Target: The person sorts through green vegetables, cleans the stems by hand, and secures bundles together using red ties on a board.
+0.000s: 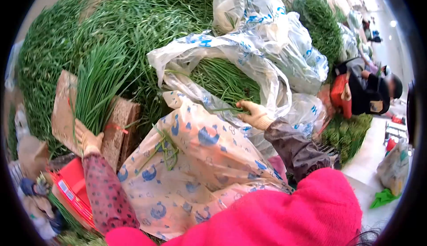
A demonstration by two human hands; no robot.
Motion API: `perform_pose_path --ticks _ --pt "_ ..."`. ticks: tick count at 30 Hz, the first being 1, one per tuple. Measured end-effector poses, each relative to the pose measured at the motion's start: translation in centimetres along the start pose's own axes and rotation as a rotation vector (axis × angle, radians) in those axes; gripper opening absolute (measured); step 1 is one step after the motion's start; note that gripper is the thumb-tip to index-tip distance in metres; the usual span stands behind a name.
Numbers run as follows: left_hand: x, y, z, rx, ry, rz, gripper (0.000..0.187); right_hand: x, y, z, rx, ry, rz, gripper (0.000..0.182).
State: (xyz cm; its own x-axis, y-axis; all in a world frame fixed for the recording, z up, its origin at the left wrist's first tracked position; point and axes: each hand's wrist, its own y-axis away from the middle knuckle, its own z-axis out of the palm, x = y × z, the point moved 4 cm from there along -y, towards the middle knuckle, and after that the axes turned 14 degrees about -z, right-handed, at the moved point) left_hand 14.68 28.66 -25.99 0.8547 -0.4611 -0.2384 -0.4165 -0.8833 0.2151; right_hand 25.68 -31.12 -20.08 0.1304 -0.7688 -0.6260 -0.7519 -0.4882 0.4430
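Observation:
My left hand (89, 138), in a cream glove, rests with its fingers stretched out against the lower ends of a bunch of green garlic chives (98, 83). That bunch stands between a wooden board (65, 112) and a wooden block (124, 126). My right hand (255, 115), gloved too, is closed on a few thin chive stalks (224, 109) at the edge of an open clear plastic bag (178, 54). More chives (227, 79) lie inside this bag. Loose stalks (167, 150) lie on the patterned apron (195, 174) over my lap.
A large heap of chives (147, 14) spreads beyond the wooden holder. Filled plastic bags (289, 41) stand at the upper right. A red plastic crate (73, 192) is beside my left sleeve. Another person (371, 90) sits at the right near a red object (340, 90).

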Motion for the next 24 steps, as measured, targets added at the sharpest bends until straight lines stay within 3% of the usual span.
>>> perform_pose_path --ticks 2,4,12,21,24 --pt "0.3 0.9 -1.5 -0.016 -0.012 -0.028 0.125 1.5 -3.5 -0.2 0.106 -0.088 0.028 0.051" --pt "0.6 1.4 -2.2 0.0 0.0 -0.069 0.123 2.5 -7.5 -1.1 0.119 0.052 0.067 0.057" --pt "2.4 2.7 -3.3 0.273 -0.065 0.12 0.133 8.4 -21.5 -0.2 -0.149 0.315 0.283 0.079" --pt "4.9 3.5 -5.0 0.283 -0.141 0.197 0.146 12.1 -26.0 1.2 -0.132 0.545 0.117 0.103" --pt "5.5 4.1 -5.4 0.312 -0.136 0.238 0.147 12.1 -25.8 1.0 -0.313 0.368 0.143 0.102"
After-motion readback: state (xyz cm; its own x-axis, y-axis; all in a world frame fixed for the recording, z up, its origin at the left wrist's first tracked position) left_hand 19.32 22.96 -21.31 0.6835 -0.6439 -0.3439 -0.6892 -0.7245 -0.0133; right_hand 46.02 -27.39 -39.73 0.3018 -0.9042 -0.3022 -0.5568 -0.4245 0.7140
